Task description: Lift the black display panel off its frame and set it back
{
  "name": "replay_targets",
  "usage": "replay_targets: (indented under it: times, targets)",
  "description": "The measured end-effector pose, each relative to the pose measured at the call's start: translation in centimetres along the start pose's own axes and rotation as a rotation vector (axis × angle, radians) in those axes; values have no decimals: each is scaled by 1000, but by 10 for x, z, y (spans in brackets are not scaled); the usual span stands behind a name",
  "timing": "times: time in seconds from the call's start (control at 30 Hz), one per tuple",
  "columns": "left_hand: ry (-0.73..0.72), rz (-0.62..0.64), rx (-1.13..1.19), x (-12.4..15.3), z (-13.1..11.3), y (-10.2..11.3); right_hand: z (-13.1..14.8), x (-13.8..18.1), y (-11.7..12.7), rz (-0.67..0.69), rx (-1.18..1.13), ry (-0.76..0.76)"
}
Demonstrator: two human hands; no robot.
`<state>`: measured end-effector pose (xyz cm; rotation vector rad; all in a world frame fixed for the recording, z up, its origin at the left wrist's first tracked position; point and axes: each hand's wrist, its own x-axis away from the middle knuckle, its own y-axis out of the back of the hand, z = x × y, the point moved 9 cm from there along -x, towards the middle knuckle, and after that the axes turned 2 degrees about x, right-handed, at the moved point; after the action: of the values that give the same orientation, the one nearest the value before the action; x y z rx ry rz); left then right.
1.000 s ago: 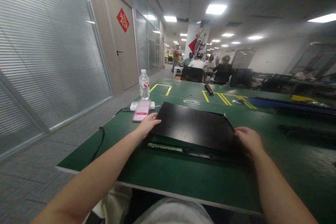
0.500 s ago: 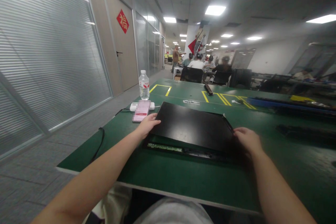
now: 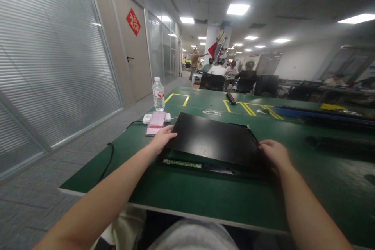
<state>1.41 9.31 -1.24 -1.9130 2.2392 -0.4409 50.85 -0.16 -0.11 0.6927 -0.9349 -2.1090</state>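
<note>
A dark, flat display panel (image 3: 215, 136) lies slightly tilted in front of me, held between both hands. My left hand (image 3: 162, 138) grips its left edge, thumb on the upper face. At its right edge, my right hand (image 3: 274, 152) pinches the rim with thumb and fingers. Below the panel's near edge, a black housing (image 3: 225, 170) shows, with a green circuit board (image 3: 183, 163) in its left part. The panel covers the rest of that housing. Fingers under the panel are hidden on both sides.
Left of the panel are a phone (image 3: 156, 123), a white power strip (image 3: 168, 117) and a water bottle (image 3: 158, 94). A black cable (image 3: 109, 160) hangs over the left edge of the green table (image 3: 181, 191). A dark strip (image 3: 231, 98) and a blue tray (image 3: 304, 113) lie farther back.
The whole view has shifted slightly, moving the scene a little left. Both hands keep their hold on the panel, whose position over the housing looks nearly the same.
</note>
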Motion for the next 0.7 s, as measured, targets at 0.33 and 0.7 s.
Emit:
replay_targets:
  times: [0.33, 0.7]
  targets:
    - [-36, -32, -8, -2, -5, 4, 0, 0, 2, -5, -34, 1]
    - [-145, -41, -175, -5, -15, 9, 0, 2, 3, 15, -29, -30]
